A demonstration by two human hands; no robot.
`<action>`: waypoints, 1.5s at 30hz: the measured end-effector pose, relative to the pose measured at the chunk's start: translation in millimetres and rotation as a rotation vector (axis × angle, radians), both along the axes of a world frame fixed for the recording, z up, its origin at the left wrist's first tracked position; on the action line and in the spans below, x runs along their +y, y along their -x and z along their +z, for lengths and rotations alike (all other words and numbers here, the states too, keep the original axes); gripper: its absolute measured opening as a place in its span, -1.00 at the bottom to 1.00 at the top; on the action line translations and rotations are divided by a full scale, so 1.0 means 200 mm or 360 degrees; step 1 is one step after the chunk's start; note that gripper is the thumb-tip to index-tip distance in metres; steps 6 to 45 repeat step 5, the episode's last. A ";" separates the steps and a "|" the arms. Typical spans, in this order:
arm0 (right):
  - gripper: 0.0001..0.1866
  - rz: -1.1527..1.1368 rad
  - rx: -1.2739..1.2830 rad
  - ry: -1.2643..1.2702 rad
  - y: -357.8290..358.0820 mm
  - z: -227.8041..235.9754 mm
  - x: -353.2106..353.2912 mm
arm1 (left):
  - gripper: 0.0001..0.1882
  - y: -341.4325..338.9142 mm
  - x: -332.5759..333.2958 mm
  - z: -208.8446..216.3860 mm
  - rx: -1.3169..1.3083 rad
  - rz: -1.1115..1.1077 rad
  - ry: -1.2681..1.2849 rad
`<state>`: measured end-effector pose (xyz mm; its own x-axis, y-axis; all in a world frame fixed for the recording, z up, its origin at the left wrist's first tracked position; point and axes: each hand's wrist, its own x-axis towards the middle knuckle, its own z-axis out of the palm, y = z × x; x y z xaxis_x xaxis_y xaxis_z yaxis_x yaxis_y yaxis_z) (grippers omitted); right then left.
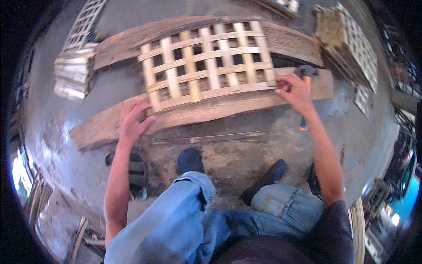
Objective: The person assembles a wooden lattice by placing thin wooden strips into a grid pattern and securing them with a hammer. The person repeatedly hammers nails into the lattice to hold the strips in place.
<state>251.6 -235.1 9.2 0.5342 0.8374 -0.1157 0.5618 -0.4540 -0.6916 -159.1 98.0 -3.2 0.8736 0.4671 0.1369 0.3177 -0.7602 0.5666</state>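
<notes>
A pale wooden lattice panel [211, 75] of crossed slats rests tilted across two thick brown planks, the near plank [228, 104] and the far plank [127, 43]. At its near left corner is my left hand [133, 121], thumb and fingers apart, the fingertips beside the slat ends. My right hand [293, 91] has its fingers curled together at the near right corner, closed on the panel's end. Under and beside that hand lies a hammer [306, 71] with a dark head and an orange-and-black handle, partly hidden by my wrist.
Stacked lattice panels [347, 44] stand at the right. A pile of short slats [72, 75] lies at the left, near another lattice [83, 22]. A thin strip [211, 138] lies on the stained floor before my feet. Loose timber [83, 237] is at lower left.
</notes>
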 end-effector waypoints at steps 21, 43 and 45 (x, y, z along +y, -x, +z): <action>-0.61 -0.0049 0.0141 0.0103 -0.01 0.05 -0.01 | -0.52 -0.04 -0.02 -0.01 -0.0014 0.0089 0.0055; -0.61 -0.0049 0.0141 0.0103 -0.01 0.05 -0.01 | -0.52 -0.04 -0.02 -0.01 -0.0014 0.0089 0.0055; -0.61 -0.0049 0.0141 0.0103 -0.01 0.05 -0.01 | -0.52 -0.04 -0.02 -0.01 -0.0014 0.0089 0.0055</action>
